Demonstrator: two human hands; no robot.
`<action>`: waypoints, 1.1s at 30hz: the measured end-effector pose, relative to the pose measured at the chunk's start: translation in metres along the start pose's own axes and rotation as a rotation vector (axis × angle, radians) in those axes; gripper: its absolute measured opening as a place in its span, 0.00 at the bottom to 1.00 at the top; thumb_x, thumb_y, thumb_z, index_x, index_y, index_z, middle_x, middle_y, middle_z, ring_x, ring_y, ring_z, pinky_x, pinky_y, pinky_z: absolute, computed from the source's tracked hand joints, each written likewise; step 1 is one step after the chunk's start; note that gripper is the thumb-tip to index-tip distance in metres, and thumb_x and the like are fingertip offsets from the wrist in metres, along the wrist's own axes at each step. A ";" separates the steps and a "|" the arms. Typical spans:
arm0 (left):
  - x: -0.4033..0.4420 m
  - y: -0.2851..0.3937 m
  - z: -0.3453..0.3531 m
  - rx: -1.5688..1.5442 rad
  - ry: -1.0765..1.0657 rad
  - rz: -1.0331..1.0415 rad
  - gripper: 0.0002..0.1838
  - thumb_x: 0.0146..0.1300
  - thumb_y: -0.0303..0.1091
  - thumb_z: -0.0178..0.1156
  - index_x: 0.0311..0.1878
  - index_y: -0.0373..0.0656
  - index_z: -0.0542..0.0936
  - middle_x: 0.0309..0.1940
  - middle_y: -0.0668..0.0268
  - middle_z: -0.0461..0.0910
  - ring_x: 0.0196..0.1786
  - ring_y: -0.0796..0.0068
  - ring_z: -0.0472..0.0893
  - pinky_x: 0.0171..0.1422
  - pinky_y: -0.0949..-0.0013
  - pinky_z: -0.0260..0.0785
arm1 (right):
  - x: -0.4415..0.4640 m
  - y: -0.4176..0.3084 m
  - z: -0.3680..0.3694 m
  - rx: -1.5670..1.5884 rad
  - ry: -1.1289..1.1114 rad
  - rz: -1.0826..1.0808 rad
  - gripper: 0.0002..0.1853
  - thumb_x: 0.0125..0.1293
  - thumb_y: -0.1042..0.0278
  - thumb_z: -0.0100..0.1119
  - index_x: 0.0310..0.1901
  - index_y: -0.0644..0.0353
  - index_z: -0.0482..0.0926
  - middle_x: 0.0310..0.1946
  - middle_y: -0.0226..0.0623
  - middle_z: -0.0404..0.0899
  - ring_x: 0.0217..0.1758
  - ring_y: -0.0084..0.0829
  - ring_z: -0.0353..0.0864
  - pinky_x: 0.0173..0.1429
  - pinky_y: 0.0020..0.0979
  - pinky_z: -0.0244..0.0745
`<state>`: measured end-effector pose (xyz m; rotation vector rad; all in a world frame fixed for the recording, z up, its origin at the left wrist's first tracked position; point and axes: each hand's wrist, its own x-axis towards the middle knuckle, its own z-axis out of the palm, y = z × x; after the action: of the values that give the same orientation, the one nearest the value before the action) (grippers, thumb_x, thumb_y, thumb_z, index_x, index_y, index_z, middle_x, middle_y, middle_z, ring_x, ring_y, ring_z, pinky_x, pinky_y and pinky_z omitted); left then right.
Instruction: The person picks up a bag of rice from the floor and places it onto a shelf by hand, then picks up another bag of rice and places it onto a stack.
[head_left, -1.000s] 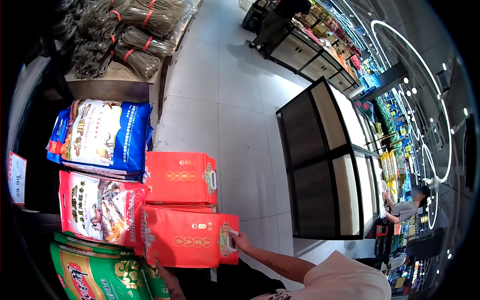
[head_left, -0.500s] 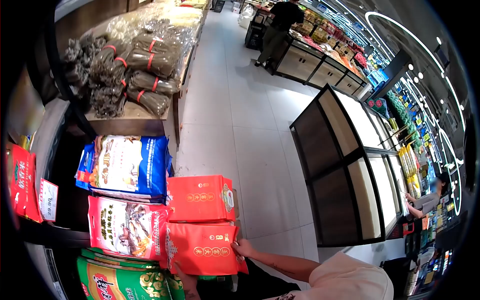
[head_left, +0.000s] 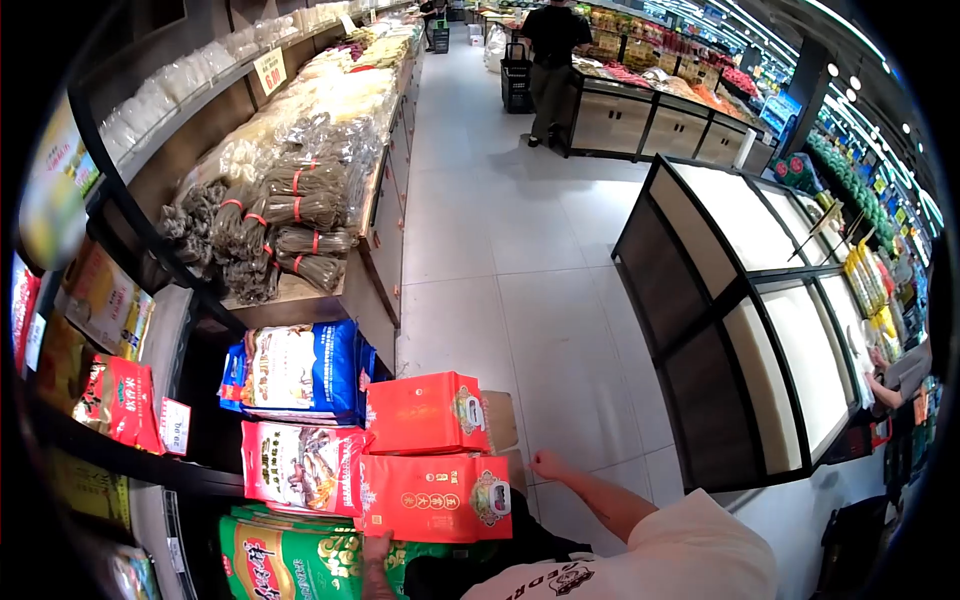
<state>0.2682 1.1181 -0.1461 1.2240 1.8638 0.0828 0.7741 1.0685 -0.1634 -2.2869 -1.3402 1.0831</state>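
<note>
A red rice box [head_left: 425,498] with gold lettering and an ornate label lies over the front of the display. My left hand [head_left: 376,548] is at its near edge, gripping there with fingertips partly hidden. My right hand [head_left: 546,464] hangs beyond the box's right end, fingers curled, with nothing visible in it. A second red box [head_left: 420,412] lies just behind the first. Left of them is a red-and-white rice bag [head_left: 300,468]. Green rice bags [head_left: 290,560] lie nearest me, partly under my left arm, and blue-and-white bags [head_left: 300,370] are stacked farther back.
Bundles of dried noodles [head_left: 290,215] with red bands sit on the counter to the left. Shelves with a red bag [head_left: 120,405] and price tags stand at far left. A black-framed display stand [head_left: 740,330] is on the right. A person [head_left: 552,60] stands in the aisle ahead.
My right hand has let go of the red box's right end and moved away from it. The box now lies flatter, its ornate label showing. The view has turned left.
</note>
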 end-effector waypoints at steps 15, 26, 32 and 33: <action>-0.153 0.134 0.134 0.418 -0.463 0.629 0.25 0.57 0.52 0.54 0.48 0.40 0.76 0.37 0.55 0.80 0.40 0.58 0.80 0.47 0.63 0.71 | -0.122 0.122 -0.035 -0.058 -0.239 0.221 0.15 0.54 0.59 0.48 0.22 0.61 0.79 0.19 0.42 0.78 0.22 0.35 0.79 0.35 0.36 0.74; -0.176 -0.017 0.098 0.277 -0.160 0.474 0.26 0.52 0.52 0.57 0.44 0.39 0.78 0.38 0.51 0.79 0.43 0.55 0.79 0.49 0.61 0.70 | -0.231 0.106 0.021 0.032 0.049 0.082 0.16 0.56 0.56 0.50 0.27 0.62 0.79 0.23 0.42 0.80 0.25 0.38 0.80 0.37 0.38 0.75; -0.315 -0.261 0.122 0.402 0.017 0.309 0.21 0.54 0.51 0.53 0.40 0.42 0.77 0.35 0.52 0.79 0.40 0.49 0.78 0.44 0.52 0.70 | -0.411 0.127 0.065 -0.472 -0.245 -0.079 0.16 0.54 0.57 0.49 0.32 0.60 0.80 0.31 0.50 0.79 0.36 0.50 0.77 0.44 0.45 0.71; -0.311 -0.334 0.151 0.512 -0.042 0.264 0.20 0.54 0.51 0.54 0.37 0.43 0.78 0.34 0.52 0.79 0.41 0.51 0.78 0.43 0.51 0.70 | -0.420 0.125 0.061 -0.454 -0.192 -0.042 0.16 0.54 0.56 0.50 0.32 0.60 0.80 0.32 0.49 0.79 0.37 0.50 0.77 0.44 0.45 0.71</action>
<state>0.1759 0.6499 -0.2047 1.8023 1.7302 -0.2920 0.6872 0.6423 -0.0809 -2.4918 -1.8652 1.0979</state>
